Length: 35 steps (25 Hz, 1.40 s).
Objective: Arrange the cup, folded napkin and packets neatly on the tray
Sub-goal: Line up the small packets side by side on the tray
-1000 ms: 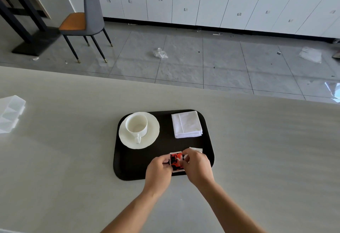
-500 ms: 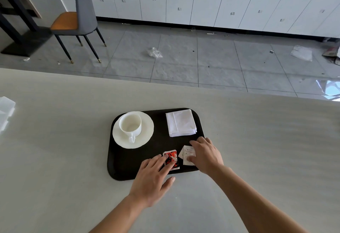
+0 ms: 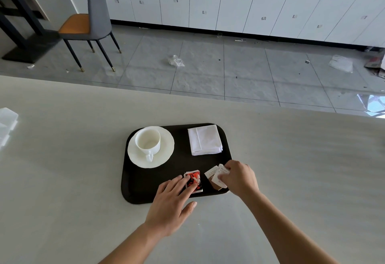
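On tray [image 3: 135, 182], near edge: my left hand [image 3: 173, 199] open, fingers flat on red packet [image 3: 194, 180]. Right hand [image 3: 239, 178] pinches white packets [image 3: 216, 177], just right of red one, tilted.

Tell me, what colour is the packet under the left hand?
Red with white and black markings, seen in the head view: the packet lies on the black tray.

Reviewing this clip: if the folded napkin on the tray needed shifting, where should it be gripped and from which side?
Probably pinch the folded napkin at its near edge, where the stacked layers show, coming from the near side so all the layers lift together. It lies flat at the tray's far right corner; the right hand is closest.
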Each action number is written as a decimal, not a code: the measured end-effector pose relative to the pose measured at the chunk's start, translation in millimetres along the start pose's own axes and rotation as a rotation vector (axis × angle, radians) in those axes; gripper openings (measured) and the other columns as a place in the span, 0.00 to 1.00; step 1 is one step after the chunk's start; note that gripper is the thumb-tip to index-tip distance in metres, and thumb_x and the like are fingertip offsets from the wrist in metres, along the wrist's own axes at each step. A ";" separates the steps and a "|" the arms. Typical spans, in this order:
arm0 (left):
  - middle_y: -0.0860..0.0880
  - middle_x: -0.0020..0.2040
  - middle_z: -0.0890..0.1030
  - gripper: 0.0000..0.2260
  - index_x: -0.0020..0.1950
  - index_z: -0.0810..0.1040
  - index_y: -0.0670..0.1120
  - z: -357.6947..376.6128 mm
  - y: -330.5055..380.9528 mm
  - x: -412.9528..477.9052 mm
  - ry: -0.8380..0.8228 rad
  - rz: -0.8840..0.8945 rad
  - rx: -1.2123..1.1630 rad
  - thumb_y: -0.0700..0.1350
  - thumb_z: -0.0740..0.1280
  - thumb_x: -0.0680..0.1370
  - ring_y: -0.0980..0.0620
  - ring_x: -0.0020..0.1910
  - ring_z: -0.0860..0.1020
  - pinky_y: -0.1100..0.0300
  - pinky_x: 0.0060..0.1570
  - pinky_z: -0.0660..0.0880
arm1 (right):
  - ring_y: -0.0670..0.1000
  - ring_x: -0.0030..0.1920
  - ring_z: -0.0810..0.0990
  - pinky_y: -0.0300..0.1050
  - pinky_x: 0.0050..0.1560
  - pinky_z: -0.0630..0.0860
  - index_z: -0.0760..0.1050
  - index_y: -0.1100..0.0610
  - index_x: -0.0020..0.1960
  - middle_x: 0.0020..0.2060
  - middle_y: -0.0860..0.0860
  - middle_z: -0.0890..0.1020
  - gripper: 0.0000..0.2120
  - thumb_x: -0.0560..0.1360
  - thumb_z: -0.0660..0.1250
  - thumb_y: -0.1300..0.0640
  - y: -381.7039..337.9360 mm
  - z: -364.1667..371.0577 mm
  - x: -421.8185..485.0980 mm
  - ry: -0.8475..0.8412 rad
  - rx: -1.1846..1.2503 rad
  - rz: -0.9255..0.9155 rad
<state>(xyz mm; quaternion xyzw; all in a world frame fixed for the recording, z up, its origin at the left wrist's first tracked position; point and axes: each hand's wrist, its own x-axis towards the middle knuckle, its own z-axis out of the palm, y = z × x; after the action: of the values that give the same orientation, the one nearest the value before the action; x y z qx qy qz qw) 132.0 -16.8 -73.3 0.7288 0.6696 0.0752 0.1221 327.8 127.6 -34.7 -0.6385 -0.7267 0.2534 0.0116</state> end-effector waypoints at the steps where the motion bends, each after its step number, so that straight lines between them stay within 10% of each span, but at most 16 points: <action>1: 0.54 0.74 0.67 0.22 0.73 0.64 0.58 0.4 -0.5 -0.1 -0.002 0.002 0.001 0.62 0.49 0.81 0.51 0.74 0.62 0.51 0.69 0.63 | 0.54 0.37 0.78 0.43 0.33 0.70 0.78 0.52 0.43 0.38 0.49 0.83 0.05 0.69 0.72 0.53 3.1 -2.4 -2.5 0.002 0.003 0.006; 7: 0.53 0.74 0.67 0.22 0.73 0.63 0.58 2.1 -1.6 -0.4 0.001 0.005 0.011 0.62 0.50 0.81 0.51 0.74 0.62 0.51 0.69 0.64 | 0.49 0.23 0.80 0.49 0.28 0.80 0.77 0.49 0.42 0.32 0.48 0.83 0.03 0.71 0.70 0.56 12.5 -15.4 -5.0 -0.014 0.333 0.119; 13: 0.54 0.74 0.67 0.21 0.73 0.63 0.58 3.2 -2.2 -0.3 0.007 0.002 0.010 0.61 0.51 0.81 0.52 0.74 0.63 0.51 0.69 0.64 | 0.55 0.50 0.82 0.45 0.41 0.75 0.75 0.47 0.61 0.46 0.49 0.82 0.22 0.71 0.69 0.39 -9.1 -7.9 1.3 0.006 0.118 0.003; 21: 0.55 0.74 0.66 0.22 0.74 0.61 0.59 6.0 -2.8 -0.2 0.016 -0.002 0.016 0.62 0.49 0.81 0.52 0.75 0.61 0.52 0.69 0.62 | 0.47 0.33 0.80 0.46 0.36 0.79 0.79 0.49 0.39 0.31 0.46 0.83 0.08 0.76 0.66 0.50 13.7 -4.5 -2.9 0.132 0.422 0.137; 29: 0.54 0.74 0.67 0.22 0.74 0.62 0.58 3.9 -3.6 -0.7 0.005 0.006 0.007 0.62 0.49 0.81 0.51 0.74 0.63 0.52 0.69 0.63 | 0.53 0.53 0.77 0.47 0.38 0.77 0.76 0.48 0.61 0.56 0.46 0.78 0.17 0.73 0.70 0.57 -16.8 22.6 12.8 0.115 -0.109 -0.274; 35: 0.53 0.75 0.66 0.22 0.74 0.62 0.57 3.9 -4.0 -1.8 0.001 0.016 0.010 0.61 0.50 0.81 0.50 0.74 0.63 0.52 0.69 0.62 | 0.52 0.57 0.68 0.45 0.43 0.75 0.75 0.44 0.64 0.57 0.47 0.72 0.25 0.70 0.73 0.60 -19.7 4.2 34.0 -0.116 -0.447 -0.720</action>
<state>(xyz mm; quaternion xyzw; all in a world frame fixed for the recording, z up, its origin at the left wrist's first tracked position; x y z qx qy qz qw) 129.0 -18.6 -78.1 0.7347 0.6641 0.0732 0.1175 302.0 156.8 -41.2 -0.3156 -0.9396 0.1050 -0.0803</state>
